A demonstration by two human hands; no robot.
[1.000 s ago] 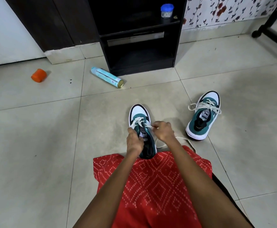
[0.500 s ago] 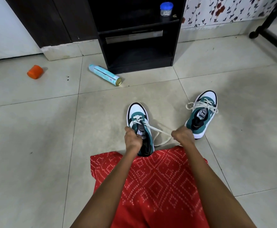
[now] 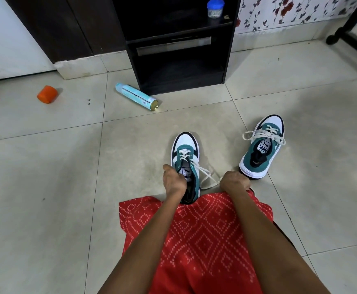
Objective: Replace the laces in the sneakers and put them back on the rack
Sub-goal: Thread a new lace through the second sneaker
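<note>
Gripping the near sneaker [image 3: 185, 145] at the collar with the left hand [image 3: 173, 181]. Pinching its white lace [image 3: 201, 168] in the right hand [image 3: 234, 182], stretched sideways (second sneaker [image 3: 262, 149] just beyond).

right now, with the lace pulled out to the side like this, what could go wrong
1. The right hand pulls the lace sideways while only the left hand steadies the near sneaker; a hard tug could tip it or pull the lace uneven.
2. The right hand sits close to the heel of the second sneaker and might knock it.
3. Slack lace loops on the floor and could tangle.
</note>
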